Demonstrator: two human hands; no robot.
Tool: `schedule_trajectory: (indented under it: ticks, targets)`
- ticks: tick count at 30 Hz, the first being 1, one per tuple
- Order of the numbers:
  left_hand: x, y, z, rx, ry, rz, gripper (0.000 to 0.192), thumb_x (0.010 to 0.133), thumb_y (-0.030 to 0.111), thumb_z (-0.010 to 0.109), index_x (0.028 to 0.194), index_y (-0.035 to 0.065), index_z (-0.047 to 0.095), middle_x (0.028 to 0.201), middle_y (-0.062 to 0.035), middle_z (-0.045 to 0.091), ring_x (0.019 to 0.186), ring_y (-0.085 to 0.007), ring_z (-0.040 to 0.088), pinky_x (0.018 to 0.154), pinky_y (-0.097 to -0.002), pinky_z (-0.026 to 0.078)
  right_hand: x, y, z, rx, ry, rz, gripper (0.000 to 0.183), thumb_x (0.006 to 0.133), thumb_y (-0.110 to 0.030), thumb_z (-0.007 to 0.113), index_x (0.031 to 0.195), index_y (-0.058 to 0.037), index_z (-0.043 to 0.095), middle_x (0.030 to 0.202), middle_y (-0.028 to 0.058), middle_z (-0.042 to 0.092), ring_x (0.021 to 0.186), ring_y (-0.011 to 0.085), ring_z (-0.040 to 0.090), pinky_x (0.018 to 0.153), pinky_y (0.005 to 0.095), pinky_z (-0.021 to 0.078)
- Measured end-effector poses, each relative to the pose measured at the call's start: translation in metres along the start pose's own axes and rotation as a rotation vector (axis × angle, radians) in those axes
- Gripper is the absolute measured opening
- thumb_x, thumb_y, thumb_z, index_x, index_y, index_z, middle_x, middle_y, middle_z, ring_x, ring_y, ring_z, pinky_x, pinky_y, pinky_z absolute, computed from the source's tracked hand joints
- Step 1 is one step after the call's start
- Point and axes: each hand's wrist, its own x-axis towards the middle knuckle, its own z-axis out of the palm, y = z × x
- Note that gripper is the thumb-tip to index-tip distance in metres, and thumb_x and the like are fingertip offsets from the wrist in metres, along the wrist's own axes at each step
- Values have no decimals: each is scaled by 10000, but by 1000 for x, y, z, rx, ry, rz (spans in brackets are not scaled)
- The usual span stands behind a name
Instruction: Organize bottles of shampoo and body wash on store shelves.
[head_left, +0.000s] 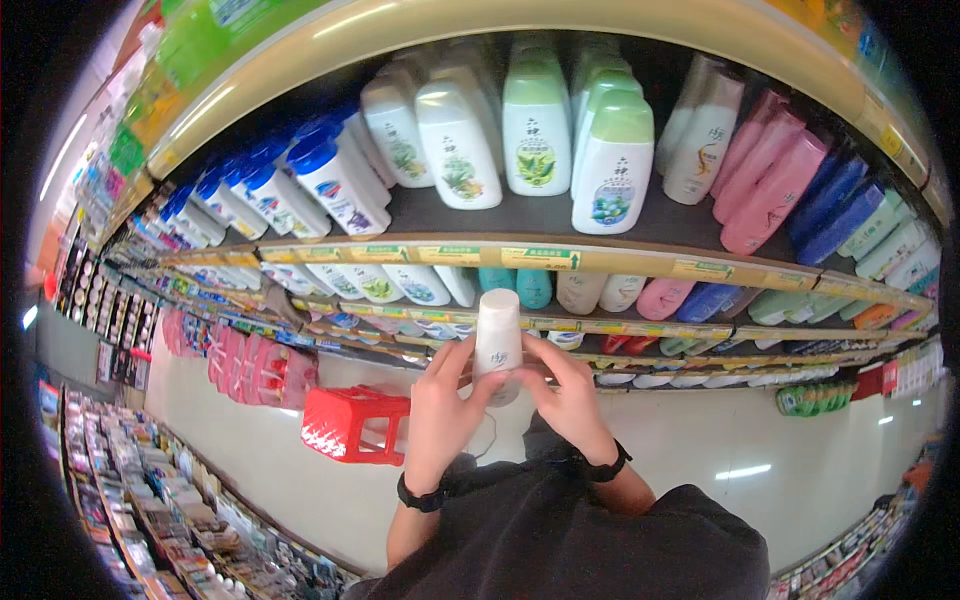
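Observation:
A white capped plastic bottle (498, 337) is held upright in front of me, between both hands. My left hand (448, 401) grips its left side, with the thumb across the lower front. Around the right side curl the fingers of my right hand (561, 390), its thumb also near the lower front. Beyond the bottle, the upper shelf (450, 236) bears rows of bottles: blue-capped white ones (341, 180), a white one with a pale cap (459, 150), green-capped ones (613, 165), pink ones (772, 195) and dark blue ones (840, 217). The held bottle's base is partly hidden by my thumbs.
Lower shelves (660, 326) hold more bottles. A red plastic stool (349, 424) stands on the pale floor (675, 450) at left, near pink packages (259, 367). Green packs (817, 397) sit at the right. Another stocked shelf unit (172, 510) runs along the lower left.

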Motion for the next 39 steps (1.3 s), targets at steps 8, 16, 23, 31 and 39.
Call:
schedule_trajectory:
  ticks: [8,16,23,31,39]
  targets:
    - [41,31,21,-122,-91,215,505,839,90,827,1299,6,637,1049,-164,690,901,-309,744,769,-372,599,8,-11,-37,-153,261,-169,506,814,93,746,1310,35,666,1123,202,734,954,272,739,821,341,577]
    - [75,73,41,-150,-112,493,476,851,78,819,1278,-10,626,1084,-160,689,958,-303,726,814,-377,594,21,-35,-72,-302,515,-309,505,816,107,753,1307,14,682,1123,143,666,939,244,689,840,329,564]
    - [117,128,75,-297,13,781,490,889,65,762,1340,13,578,1096,-207,666,938,-419,694,763,-426,577,54,-81,-120,-535,695,-447,501,852,143,657,1332,0,672,1067,146,656,900,269,674,812,324,550]
    - [164,155,133,-355,93,731,443,974,67,671,1375,-53,525,1161,-275,692,1068,-366,722,870,-413,583,102,-72,-156,-615,869,-496,440,870,113,617,1291,0,680,1173,193,692,994,361,691,868,383,556]
    - [180,142,152,-265,81,669,432,966,76,637,1367,-27,514,1185,-293,627,1044,-510,622,842,-526,518,114,-40,-150,-798,921,-492,365,924,65,629,1282,23,681,1214,214,687,1034,358,697,896,382,566]
